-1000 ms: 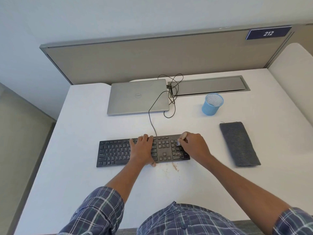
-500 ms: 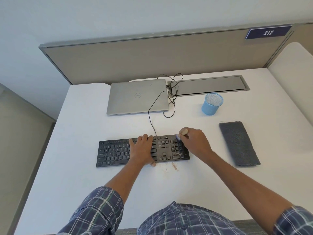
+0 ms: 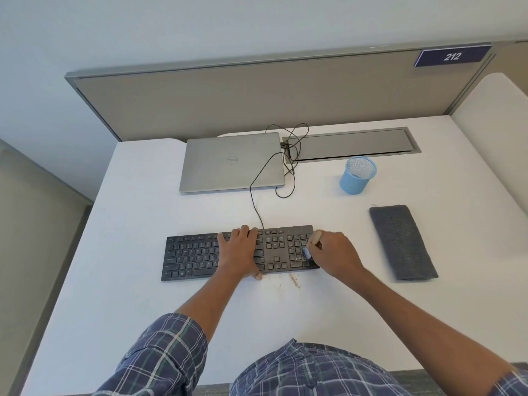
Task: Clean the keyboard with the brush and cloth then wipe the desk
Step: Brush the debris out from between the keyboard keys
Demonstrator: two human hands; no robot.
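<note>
Head cam, looking down past plaid sleeves [image 3: 160,355] at a white desk [image 3: 128,324]. Nearest the body, a smear of brown crumbs [image 3: 294,280] on the desk, just off the front edge of the black keyboard [image 3: 194,258]. Keyboard itself mid-desk, square to the body, cable [image 3: 257,195] trailing off the back edge. Left hand [image 3: 238,252] flat on the middle keys, fingers straight and close together, thumb hooked at the front edge, pinning rather than gripping. Right hand [image 3: 337,254] at the numpad end, fingers curled round a small brush [image 3: 315,238], pale handle tip poking out the top, bristles down on the right-hand keys. Looks like mid-brushing, cloth step not started yet.

Probably a light, stiff slab, prone to skating on that smooth top without a pinning hand. Best held flat-palmed from above, or by the two short ends for tipping crumbs out, never by the cable. Brush tiny and light, so a pencil-type pinch probably enough.

Off to the right, well apart from the keyboard, a folded grey cloth [image 3: 401,241]: soft, floppy, fine to grab anywhere by bunching. Farther back, a blue mesh cup [image 3: 357,175], a closed silver laptop [image 3: 231,162], a grey cable hatch [image 3: 351,144], then the partition [image 3: 257,95] with a "212" tag [image 3: 452,56].
</note>
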